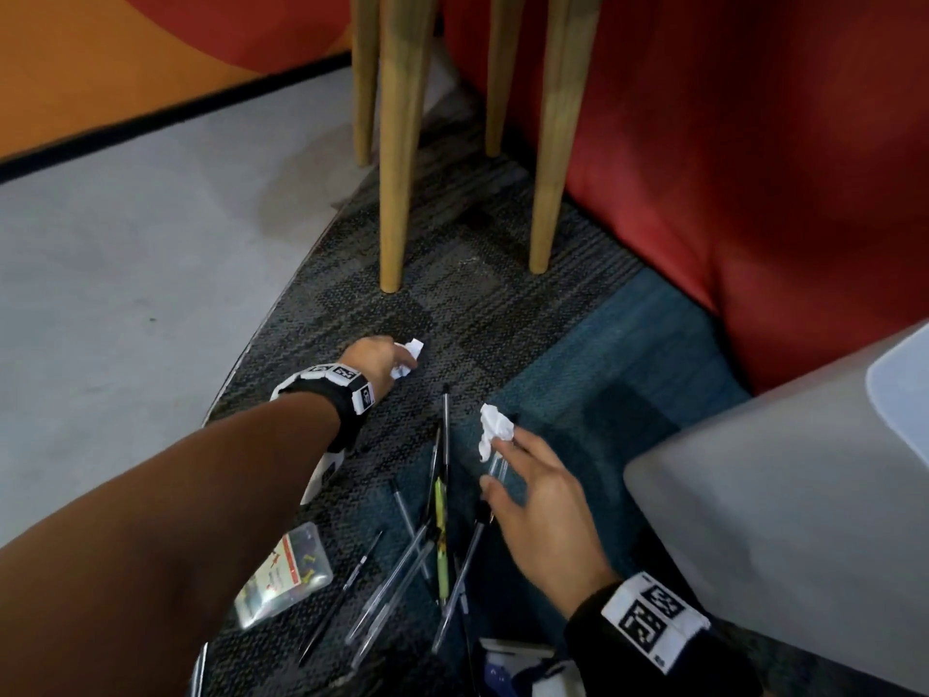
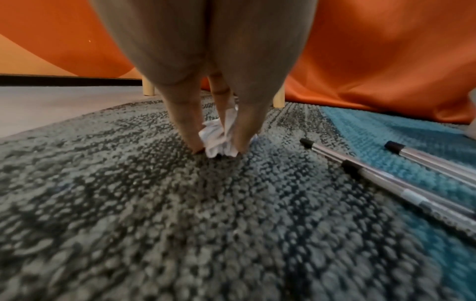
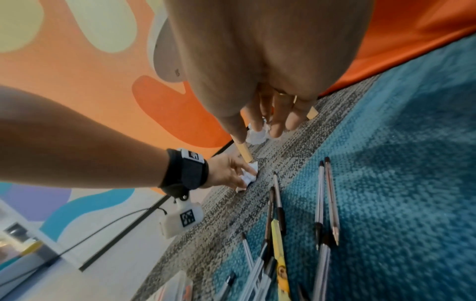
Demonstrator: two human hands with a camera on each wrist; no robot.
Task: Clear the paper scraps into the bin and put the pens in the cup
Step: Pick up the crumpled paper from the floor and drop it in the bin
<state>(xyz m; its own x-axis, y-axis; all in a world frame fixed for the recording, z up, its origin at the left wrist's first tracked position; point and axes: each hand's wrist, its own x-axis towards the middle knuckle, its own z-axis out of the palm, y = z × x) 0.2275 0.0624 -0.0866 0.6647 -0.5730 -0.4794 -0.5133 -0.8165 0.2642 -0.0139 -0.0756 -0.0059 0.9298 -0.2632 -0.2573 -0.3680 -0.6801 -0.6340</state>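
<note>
My left hand [image 1: 402, 362] reaches forward onto the dark carpet and pinches a crumpled white paper scrap [image 1: 411, 355] between thumb and fingers. The left wrist view shows that scrap [image 2: 219, 141] still touching the carpet. My right hand [image 1: 497, 457] is nearer, with a second white scrap [image 1: 493, 429] pinched at its fingertips; in the right wrist view this scrap [image 3: 257, 136] sits between thumb and fingers. Several pens [image 1: 441, 525] lie scattered on the carpet between and below my hands, one of them yellow-green. A grey bin [image 1: 784, 520] stands at the right. No cup shows.
A clear plastic box of pins [image 1: 285, 570] lies at the lower left by my forearm. Wooden chair legs [image 1: 394, 168] stand ahead on the carpet. A red upholstered seat [image 1: 729, 168] closes off the right. Bare grey floor [image 1: 125, 254] lies to the left.
</note>
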